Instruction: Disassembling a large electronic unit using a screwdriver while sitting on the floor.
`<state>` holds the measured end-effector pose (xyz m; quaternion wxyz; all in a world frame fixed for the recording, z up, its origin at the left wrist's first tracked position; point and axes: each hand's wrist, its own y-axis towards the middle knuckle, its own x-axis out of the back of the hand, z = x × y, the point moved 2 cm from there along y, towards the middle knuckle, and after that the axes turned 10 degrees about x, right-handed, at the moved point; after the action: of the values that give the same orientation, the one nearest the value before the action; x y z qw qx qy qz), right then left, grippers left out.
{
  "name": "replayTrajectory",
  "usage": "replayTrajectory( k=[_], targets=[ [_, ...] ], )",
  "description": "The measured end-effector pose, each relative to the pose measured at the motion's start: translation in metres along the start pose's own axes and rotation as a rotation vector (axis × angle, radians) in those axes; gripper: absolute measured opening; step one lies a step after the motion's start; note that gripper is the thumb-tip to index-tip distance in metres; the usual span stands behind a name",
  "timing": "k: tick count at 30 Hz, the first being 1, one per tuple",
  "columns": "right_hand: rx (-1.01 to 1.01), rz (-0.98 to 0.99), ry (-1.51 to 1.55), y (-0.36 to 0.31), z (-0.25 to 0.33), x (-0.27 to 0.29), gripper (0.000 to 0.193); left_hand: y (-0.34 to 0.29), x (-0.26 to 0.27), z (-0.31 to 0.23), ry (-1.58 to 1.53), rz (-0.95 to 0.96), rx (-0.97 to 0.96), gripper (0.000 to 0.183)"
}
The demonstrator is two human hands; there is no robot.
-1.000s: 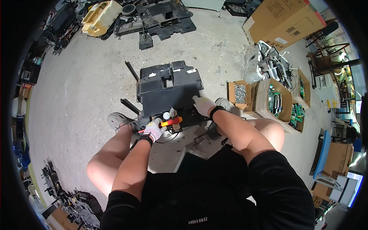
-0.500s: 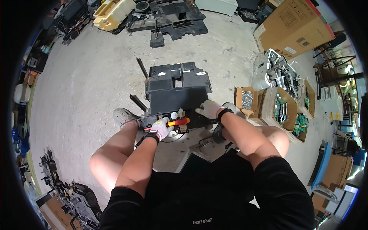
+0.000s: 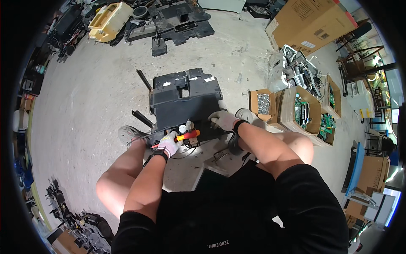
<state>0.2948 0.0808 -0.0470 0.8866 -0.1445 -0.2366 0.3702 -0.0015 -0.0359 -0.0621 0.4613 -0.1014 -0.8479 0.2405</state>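
Observation:
A dark flat machine panel (image 3: 186,109) with a raised far part lies on the floor between my feet. At its near edge my left hand (image 3: 170,144), in a pale glove, is closed around a screwdriver (image 3: 187,135) with a red and yellow handle. The handle points right, and the shaft runs out left of the hand. Just beyond the handle sit a round white part (image 3: 182,128) and a small metal fitting (image 3: 190,125). My gloved right hand (image 3: 224,120) is over the panel's right near corner, its fingers loosely bent and apart. Its fingertips are partly in shadow.
Right of my foot stand a small carton of metal pieces (image 3: 264,104) and boxes of green circuit boards (image 3: 302,111). A large carton (image 3: 311,25) is behind them. Black frame parts (image 3: 182,21) and a yellow bin (image 3: 111,22) lie far off; machine parts (image 3: 80,220) lie at lower left.
The whole view has shifted, so the floor items sit further left. My right hand's fingers have bent from a flatter, stretched pose. The left hand keeps the screwdriver at the panel's near edge.

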Motion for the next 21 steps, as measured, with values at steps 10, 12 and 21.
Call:
replayTrajectory(
  k=[10, 12, 21],
  targets=[
    [-0.368, -0.244, 0.51, -0.001, -0.01, -0.006, 0.038, 0.001, -0.001, -0.003, 0.019, 0.008, 0.004, 0.038],
    [-0.339, -0.291, 0.431, 0.003, -0.016, -0.001, 0.04, 0.0, 0.002, -0.007, 0.038, 0.042, 0.032, 0.039],
    [0.109, -0.212, -0.416, -0.002, 0.015, -0.01, 0.037, -0.002, 0.001, 0.002, 0.017, 0.002, 0.01, 0.038]
  ],
)
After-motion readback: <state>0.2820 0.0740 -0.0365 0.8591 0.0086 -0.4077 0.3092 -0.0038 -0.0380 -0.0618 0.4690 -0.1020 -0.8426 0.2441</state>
